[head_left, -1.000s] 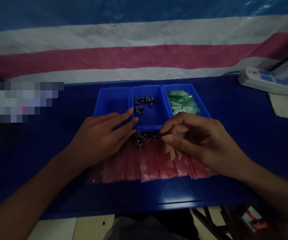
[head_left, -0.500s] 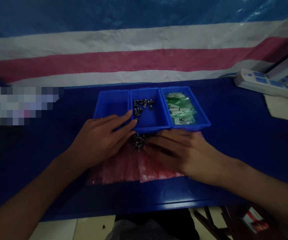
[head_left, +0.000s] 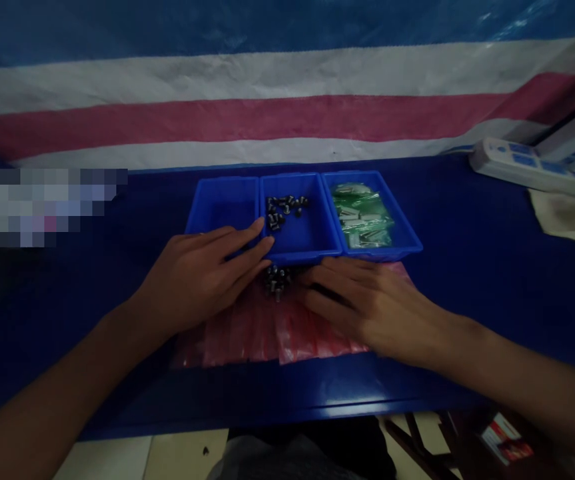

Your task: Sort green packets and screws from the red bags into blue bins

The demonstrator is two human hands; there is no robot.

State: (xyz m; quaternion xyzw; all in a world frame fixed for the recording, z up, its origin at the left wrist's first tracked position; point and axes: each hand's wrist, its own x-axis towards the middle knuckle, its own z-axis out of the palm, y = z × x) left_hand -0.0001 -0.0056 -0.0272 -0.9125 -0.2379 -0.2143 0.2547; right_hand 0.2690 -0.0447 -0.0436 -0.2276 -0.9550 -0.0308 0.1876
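Screws [head_left: 278, 281] are sitting piled on red bags [head_left: 287, 333], just before the middle blue tray [head_left: 301, 235]. Left hand [head_left: 200, 277] is lying open beside them; right fingertips are touching the pile's edge, grip unclear.

- Legible text, labels, brands, numbers, signs: none.
- Red-and-white card [head_left: 507, 439], lower right: printed face, too small and dim to read.
- White power strip [head_left: 542, 171], right rear of table [head_left: 447, 220]: any lettering too faint to make out.
- Item at left [head_left: 42, 207]: face pixelated, unreadable.
- Red plastic bags [head_left: 297, 337]: no lettering discernible.
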